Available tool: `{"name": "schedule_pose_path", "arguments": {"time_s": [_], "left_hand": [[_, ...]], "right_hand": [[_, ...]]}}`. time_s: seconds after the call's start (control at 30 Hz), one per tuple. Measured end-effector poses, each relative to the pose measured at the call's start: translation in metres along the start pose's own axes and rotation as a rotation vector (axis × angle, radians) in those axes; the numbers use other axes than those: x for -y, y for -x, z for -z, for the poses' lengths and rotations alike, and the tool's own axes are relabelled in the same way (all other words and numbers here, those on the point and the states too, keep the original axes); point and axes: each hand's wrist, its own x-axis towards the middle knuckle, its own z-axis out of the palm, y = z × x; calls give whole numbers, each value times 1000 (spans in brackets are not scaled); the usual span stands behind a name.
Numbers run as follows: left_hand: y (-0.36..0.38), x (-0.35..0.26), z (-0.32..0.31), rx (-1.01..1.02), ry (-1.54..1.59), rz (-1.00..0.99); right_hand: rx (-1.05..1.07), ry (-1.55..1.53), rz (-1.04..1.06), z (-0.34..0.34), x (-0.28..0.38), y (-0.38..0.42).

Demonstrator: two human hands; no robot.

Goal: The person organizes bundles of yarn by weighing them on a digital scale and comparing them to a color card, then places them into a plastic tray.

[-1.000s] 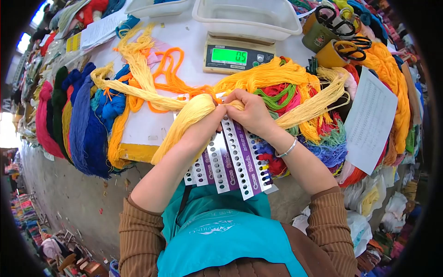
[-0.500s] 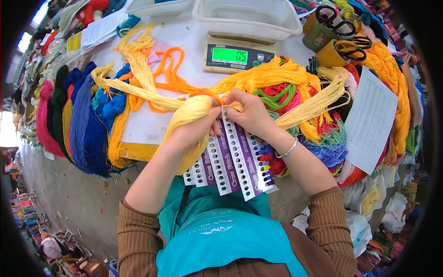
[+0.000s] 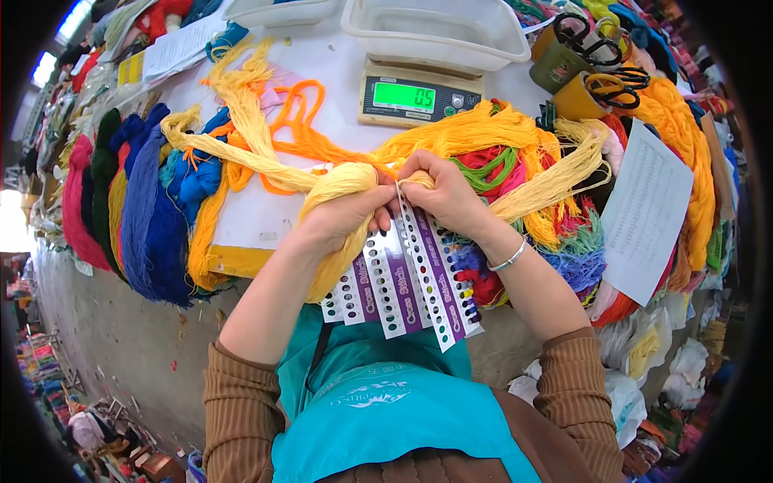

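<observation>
Head view: the left hand (image 3: 338,219) grips the skein (image 3: 342,182); the right hand (image 3: 451,197) pinches strands (image 3: 419,179) at the cards (image 3: 432,270), near the counter (image 3: 266,221) edge. Uneven pulling could snarl them in orange yarn (image 3: 303,138). Fingertips (the left's especially) and card tops are partly hidden.

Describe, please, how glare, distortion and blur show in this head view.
Head view: fisheye distortion bows the scene within black corners; a bright patch at left is blown out; the green scale display stays readable; the purple-and-white cards look sharp, but small lettering on the printed sheet is illegible.
</observation>
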Motion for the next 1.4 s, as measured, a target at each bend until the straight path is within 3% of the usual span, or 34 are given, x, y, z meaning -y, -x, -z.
{"name": "schedule_pose_path", "arguments": {"time_s": [0.17, 0.23, 0.27, 0.4, 0.57, 0.7, 0.93, 1.0, 1.13, 1.4], "left_hand": [[1, -3, -8, -20, -51, -13], [1, -1, -9, -52, -86, 10], [1, 1, -9, -51, -85, 11], [7, 1, -11, -70, -116, -59], [15, 1, 1, -139, 20, -111], [21, -3, -8, -52, 138, 8], [12, 13, -4, -107, 187, -16], [15, 16, 3, -150, 248, -142], [31, 2, 8, -217, 217, -114], [37, 6, 8, -114, 423, -83]], "right_hand": [[65, -37, -32, 6, 18, 3], [96, 373, 153, 5, 16, 3], [146, 396, -8, 4, 35, 4], [67, 400, 68, -2, 23, 3], [-113, 197, -18, 11, 18, 9], [-103, 227, 13, 7, 20, 12], [-92, 236, 50, 2, 20, 13], [-81, 260, 44, 5, 19, 12], [-99, 263, 35, 7, 20, 11], [-67, 427, 33, -15, 24, 4]]}}
